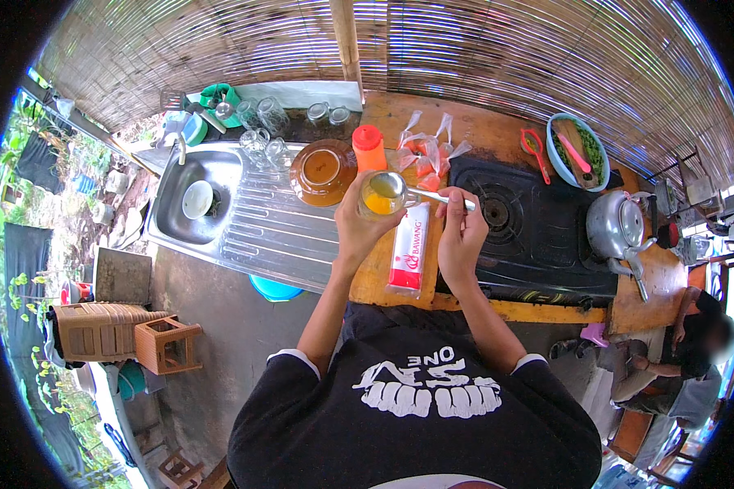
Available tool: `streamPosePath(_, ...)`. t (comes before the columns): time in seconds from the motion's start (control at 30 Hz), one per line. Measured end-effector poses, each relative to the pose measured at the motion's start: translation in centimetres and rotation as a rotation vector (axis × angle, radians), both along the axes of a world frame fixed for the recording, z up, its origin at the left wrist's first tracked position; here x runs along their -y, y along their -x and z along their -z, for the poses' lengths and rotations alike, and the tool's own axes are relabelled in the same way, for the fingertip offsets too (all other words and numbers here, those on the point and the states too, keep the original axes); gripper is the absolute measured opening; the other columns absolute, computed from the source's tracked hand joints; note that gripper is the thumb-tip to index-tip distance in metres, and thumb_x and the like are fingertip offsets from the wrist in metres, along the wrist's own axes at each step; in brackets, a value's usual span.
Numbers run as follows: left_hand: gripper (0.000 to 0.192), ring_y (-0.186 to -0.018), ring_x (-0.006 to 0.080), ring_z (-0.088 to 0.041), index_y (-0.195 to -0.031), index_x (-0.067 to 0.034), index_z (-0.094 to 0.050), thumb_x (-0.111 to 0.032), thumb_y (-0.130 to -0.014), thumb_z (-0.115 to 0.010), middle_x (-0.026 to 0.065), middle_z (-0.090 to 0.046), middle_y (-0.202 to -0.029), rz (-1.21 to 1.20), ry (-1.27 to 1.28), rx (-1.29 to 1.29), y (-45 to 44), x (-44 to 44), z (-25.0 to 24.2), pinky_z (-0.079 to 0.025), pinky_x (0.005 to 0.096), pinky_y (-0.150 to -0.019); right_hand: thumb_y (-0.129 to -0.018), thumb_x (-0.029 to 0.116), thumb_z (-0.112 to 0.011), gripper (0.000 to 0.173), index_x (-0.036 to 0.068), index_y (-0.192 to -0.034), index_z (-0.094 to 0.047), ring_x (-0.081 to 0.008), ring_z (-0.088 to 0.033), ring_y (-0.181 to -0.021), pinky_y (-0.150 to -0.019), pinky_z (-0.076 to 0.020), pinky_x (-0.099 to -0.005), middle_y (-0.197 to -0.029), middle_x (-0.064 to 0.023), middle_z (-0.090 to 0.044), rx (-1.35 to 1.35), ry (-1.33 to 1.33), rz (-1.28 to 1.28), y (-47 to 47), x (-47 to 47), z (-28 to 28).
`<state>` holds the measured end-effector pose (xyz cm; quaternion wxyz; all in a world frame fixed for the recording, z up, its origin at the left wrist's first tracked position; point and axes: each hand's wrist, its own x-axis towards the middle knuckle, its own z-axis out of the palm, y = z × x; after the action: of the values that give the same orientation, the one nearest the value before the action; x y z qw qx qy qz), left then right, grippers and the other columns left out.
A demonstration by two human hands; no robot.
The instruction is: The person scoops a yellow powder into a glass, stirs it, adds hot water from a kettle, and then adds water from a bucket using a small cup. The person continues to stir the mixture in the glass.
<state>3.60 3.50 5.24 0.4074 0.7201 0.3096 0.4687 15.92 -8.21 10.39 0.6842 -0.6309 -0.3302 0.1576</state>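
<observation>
My left hand point(362, 233) is wrapped around a clear glass point(367, 211) with yellow-orange contents, perhaps egg. In my right hand point(463, 235) is the handle of a metal spoon point(388, 184), its bowl over the mouth of the glass. Below the hands, on the wooden counter point(367, 287), lies a white and red packet point(408, 250) bearing writing. An orange squeeze bottle point(368, 148) with a red cap stands just beyond the glass. Beside it, an upturned brown plate point(324, 172) rests at the drainboard's edge.
Left is a steel sink point(165, 214) holding a white bowl point(197, 200). Tied plastic bags point(428, 156) lie behind a black gas stove point(532, 244). Right are a kettle point(615, 223), a blue basin point(553, 153) of greens with a pink-handled knife point(575, 153), and a seated person point(667, 373).
</observation>
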Motion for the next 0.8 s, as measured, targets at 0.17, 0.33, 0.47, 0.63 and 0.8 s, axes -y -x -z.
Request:
streamPosePath(0.17,0.077,-0.113,0.0184,-0.065,-0.134,0.001,-0.057,-0.013,-0.068,-0.094,0.0118,-0.069,-0.120,0.024,0.043,-0.002,-0.1,0.1,-0.6,-0.052,0.0345,-0.100,-0.112,0.025,-0.048,0.031,-0.002,-0.108,-0.064,-0.0060,-0.051,-0.075,-0.066,-0.0410,-0.0232,-0.084,-0.0016,-0.056,0.120,-0.079,0.003,-0.2,0.2,-0.4)
streamPosePath(0.33,0.077,-0.114,0.0162,-0.064,-0.134,0.002,-0.057,-0.012,-0.068,-0.094,0.0103,-0.069,-0.121,0.022,0.040,-0.036,-0.1,0.2,-0.8,-0.051,0.0338,-0.101,-0.111,0.021,-0.050,0.028,-0.002,-0.105,-0.066,-0.0068,-0.052,-0.075,-0.066,-0.0414,-0.0239,-0.084,-0.0030,-0.054,0.251,-0.111,0.031,-0.5,0.6,-0.9)
streamPosePath(0.47,0.078,-0.114,0.0229,-0.067,-0.134,0.000,-0.058,-0.013,-0.066,-0.095,0.0141,-0.070,-0.122,0.001,0.032,-0.019,-0.1,0.3,-0.4,-0.052,0.0355,-0.100,-0.104,0.013,-0.060,0.015,0.001,-0.101,-0.068,-0.0150,-0.056,-0.075,-0.065,-0.0433,-0.0278,-0.084,-0.0061,-0.060,0.596,-0.122,0.041,-1.1,1.1,-1.0)
streamPosePath(0.63,0.080,-0.123,0.0326,-0.065,-0.134,-0.003,-0.060,-0.012,-0.063,-0.095,0.0167,-0.068,-0.130,0.039,-0.092,-0.018,0.4,0.4,0.6,-0.050,0.0407,-0.105,-0.090,0.008,-0.071,0.010,0.005,-0.099,-0.070,-0.0260,-0.057,-0.079,-0.065,-0.0468,-0.0356,-0.086,-0.0064,-0.066,1.037,-0.092,-0.232,-1.0,0.7,0.1)
streamPosePath(0.8,0.080,-0.132,0.0352,-0.058,-0.134,-0.003,-0.060,-0.012,-0.063,-0.094,0.0167,-0.064,-0.137,0.067,-0.275,-0.086,0.7,0.3,1.5,-0.047,0.0449,-0.110,-0.090,0.011,-0.072,0.012,0.005,-0.101,-0.070,-0.0275,-0.059,-0.079,-0.068,-0.0495,-0.0375,-0.088,-0.0076,-0.068,1.067,0.095,-0.194,-0.5,-0.7,1.4)
